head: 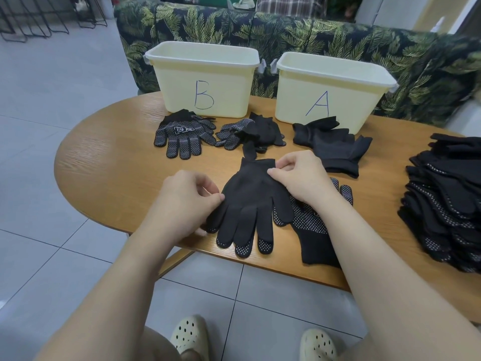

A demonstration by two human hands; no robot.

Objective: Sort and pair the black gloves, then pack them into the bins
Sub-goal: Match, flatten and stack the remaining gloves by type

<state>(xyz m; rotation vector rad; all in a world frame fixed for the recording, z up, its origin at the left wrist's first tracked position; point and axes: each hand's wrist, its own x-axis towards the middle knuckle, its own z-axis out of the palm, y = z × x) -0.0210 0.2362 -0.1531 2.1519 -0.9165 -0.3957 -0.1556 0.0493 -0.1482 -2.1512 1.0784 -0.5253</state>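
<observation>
L hand [191, 198] + R hand [299, 175] pinch knit black glove [250, 199] edges, flat on wood table [109, 152].

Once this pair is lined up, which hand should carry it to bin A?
Probably the right hand. It already pinches the cuff of the glove pair, and bin A stands at the table's far right, on its side. The left hand pinches the thumb edge, farther from that bin.

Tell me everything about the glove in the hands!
The glove is black knit, lying flat on the table, plain side up, cuff toward the bins. It lies on a dotted glove whose white-dotted fingertips peek out beneath. The left hand pinches its thumb side; the right hand pinches the cuff's corner.
</observation>
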